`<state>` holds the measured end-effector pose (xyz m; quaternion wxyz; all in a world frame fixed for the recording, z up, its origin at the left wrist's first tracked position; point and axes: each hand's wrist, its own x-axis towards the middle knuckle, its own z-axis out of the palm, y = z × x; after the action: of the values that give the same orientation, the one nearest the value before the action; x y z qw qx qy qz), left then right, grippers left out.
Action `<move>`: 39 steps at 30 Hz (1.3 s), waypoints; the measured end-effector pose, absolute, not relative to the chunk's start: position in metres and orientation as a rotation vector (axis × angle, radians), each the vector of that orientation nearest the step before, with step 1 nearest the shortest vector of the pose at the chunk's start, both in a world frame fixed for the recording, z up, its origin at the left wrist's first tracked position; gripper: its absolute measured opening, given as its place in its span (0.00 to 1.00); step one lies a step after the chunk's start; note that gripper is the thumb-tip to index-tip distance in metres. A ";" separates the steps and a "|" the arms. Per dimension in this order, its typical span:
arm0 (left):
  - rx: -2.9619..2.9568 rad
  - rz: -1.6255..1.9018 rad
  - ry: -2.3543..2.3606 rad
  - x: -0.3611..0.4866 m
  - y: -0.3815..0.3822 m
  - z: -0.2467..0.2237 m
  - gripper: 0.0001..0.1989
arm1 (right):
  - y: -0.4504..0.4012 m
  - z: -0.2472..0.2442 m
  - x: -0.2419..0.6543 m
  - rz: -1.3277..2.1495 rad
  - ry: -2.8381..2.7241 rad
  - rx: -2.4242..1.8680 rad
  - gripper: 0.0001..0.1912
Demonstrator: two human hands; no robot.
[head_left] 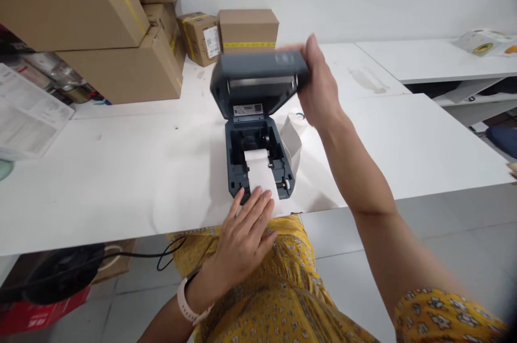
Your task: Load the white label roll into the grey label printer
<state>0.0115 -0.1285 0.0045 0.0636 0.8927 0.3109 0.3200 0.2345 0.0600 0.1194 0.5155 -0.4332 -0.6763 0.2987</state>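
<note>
A dark grey label printer (235,170) stands near the front edge of the white table with its lid raised. My right hand (321,87) grips the right side of the printer lid (258,68), thumb on top and the other fingers partly hidden behind it. A strip of white label paper (260,170) runs from the roll bay over the printer's front edge. Stretched out flat, the fingers of my left hand (244,238) rest on the paper at that edge. Label paper (294,133) also lies loosely folded beside the printer's right wall.
Cardboard boxes (133,65) are stacked at the back left, with a smaller taped box (200,39) and another box (248,28) by the wall. Printed sheets (30,109) lie far left. A black cable (161,254) hangs below the table edge. A label roll (482,44) sits far right.
</note>
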 end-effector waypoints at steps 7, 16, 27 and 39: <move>2.525 1.130 0.676 0.000 -0.151 0.010 0.38 | -0.056 0.041 0.230 0.441 -1.968 -0.979 0.16; 1.579 1.262 1.397 0.011 -0.092 0.005 0.37 | -0.081 0.016 0.215 0.591 -1.631 -1.287 0.33; 1.305 1.173 1.165 0.011 -0.069 0.002 0.42 | -0.084 0.020 0.228 0.811 -1.723 -1.390 0.42; 1.059 0.895 1.154 0.028 -0.156 -0.018 0.29 | -0.087 -0.001 0.211 0.306 -1.776 -1.118 0.19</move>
<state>0.0280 -0.1565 -0.0182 0.6202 0.4606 0.5018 0.3891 0.2105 -0.0872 -0.0012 0.4884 -0.4600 -0.7308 0.1257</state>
